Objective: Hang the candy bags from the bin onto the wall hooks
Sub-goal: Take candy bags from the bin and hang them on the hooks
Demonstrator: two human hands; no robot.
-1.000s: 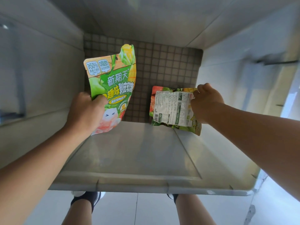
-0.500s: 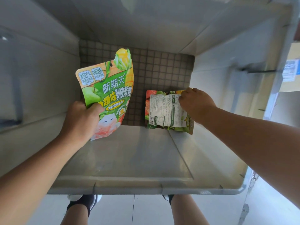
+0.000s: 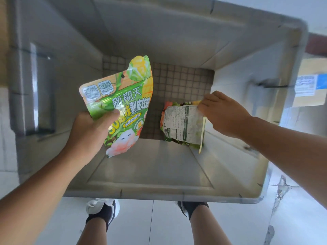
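Pale tiled floor (image 3: 159,225), smooth grey bin (image 3: 159,196) below; left grip (image 3: 88,131) clutches glossy green bag (image 3: 123,96), right grip (image 3: 223,114) pinches crinkled bag (image 3: 182,124).

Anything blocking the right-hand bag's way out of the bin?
Nothing visible. The right hand pinches the label-side bag at its top corner; the bin is open above it. The left hand holds the green bag apart, to the left. Hooks are not in view.

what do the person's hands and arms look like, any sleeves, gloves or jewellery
The left hand and right hand are bare: no gloves, rings or watch show. The left forearm and right forearm are bare as well, with no sleeve in view up to the picture's edge.
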